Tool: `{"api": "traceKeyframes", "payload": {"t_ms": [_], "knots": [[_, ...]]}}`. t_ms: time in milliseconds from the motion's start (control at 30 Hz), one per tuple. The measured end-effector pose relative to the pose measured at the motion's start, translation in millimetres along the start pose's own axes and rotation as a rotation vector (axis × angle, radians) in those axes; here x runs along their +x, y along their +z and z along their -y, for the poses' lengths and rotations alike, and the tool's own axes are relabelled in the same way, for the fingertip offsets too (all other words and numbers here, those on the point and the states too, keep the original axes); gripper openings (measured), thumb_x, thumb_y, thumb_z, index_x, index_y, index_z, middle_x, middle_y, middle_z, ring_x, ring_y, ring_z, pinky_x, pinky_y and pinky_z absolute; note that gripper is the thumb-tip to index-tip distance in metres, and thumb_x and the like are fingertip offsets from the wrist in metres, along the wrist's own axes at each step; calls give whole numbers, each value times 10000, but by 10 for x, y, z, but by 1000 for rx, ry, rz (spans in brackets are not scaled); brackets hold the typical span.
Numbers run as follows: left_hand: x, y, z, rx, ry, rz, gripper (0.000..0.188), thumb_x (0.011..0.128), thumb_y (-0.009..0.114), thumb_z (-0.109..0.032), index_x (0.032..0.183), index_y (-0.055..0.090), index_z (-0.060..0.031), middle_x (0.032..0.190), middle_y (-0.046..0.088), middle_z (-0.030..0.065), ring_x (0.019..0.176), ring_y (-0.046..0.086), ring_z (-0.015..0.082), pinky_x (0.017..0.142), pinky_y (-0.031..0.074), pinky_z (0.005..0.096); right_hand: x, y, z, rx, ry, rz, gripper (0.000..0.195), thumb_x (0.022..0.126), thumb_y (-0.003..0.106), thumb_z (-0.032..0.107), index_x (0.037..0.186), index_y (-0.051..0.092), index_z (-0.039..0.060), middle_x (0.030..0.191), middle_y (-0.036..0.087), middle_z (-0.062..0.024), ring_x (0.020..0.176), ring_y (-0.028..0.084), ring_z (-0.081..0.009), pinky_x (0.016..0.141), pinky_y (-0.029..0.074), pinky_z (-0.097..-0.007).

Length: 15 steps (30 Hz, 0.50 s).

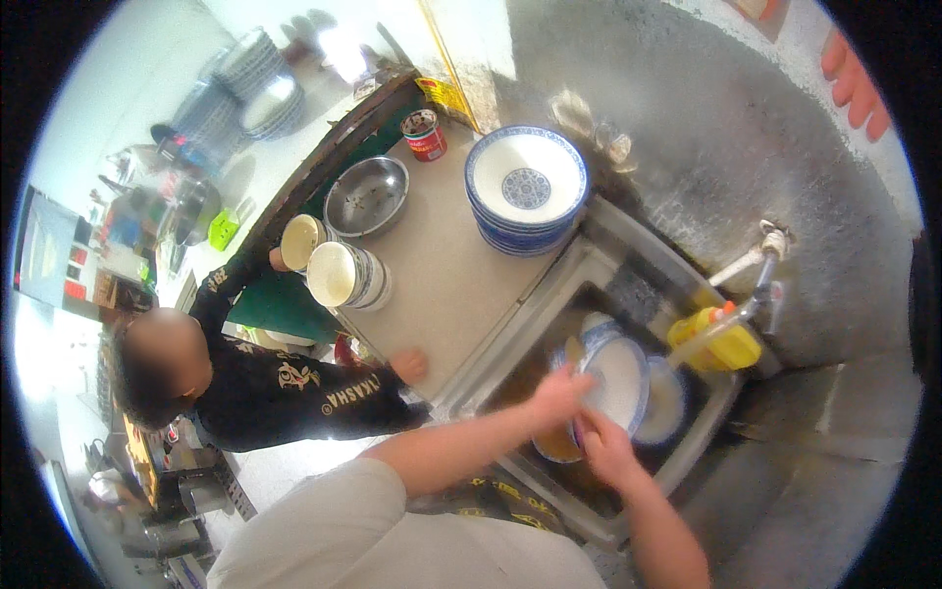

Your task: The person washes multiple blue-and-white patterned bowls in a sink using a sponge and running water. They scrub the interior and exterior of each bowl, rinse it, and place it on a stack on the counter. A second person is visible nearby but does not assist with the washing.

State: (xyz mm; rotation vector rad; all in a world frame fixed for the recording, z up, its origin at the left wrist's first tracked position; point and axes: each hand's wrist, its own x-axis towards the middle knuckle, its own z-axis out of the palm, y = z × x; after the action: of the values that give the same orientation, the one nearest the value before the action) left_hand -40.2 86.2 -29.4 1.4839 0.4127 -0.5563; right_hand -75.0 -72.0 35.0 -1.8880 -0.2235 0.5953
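Observation:
Over the sink basin (600,508), my left hand (563,394) is curled at the near rim of a white bowl with a blue border (618,379). A small spoon-like thing (574,350) shows just beyond its fingers; whether the hand grips it or the rim is unclear. Close beside it, my right hand (607,445) is closed around a small purple item (580,431), partly hidden by the fingers, against the bowl's lower edge. More blue-rimmed dishes (666,401) lie in the basin around and under this bowl, some in brownish water.
A faucet (758,294) and a yellow bottle (714,339) are at the sink's right. The counter bears stacked blue-patterned bowls (526,184), cream bowls (335,276), a steel bowl (366,197) and a red can (425,136). Another person (294,386) in black rests a hand on the counter.

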Motion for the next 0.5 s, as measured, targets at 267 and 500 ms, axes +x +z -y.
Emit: {"api": "traceKeyframes", "payload": {"t_ms": [267,500], "knots": [[-403,94,-418,52,-74,-46,487,835,598,-268,1219,572,31,1103,654,155,993,616,230,907,480,369,410,-339,-527,-818,-221,-374,298,866,635,105,1155,617,33,973,658,-151,896,649,-298,790,511,-378],[-163,66,-41,-2,-134,-43,597,870,670,-384,1288,549,25,1157,642,155,1013,620,226,874,503,371,243,-64,-120,306,339,-25,227,897,624,77,1120,593,60,1050,619,-54,934,606,-169,804,493,-314]]}}
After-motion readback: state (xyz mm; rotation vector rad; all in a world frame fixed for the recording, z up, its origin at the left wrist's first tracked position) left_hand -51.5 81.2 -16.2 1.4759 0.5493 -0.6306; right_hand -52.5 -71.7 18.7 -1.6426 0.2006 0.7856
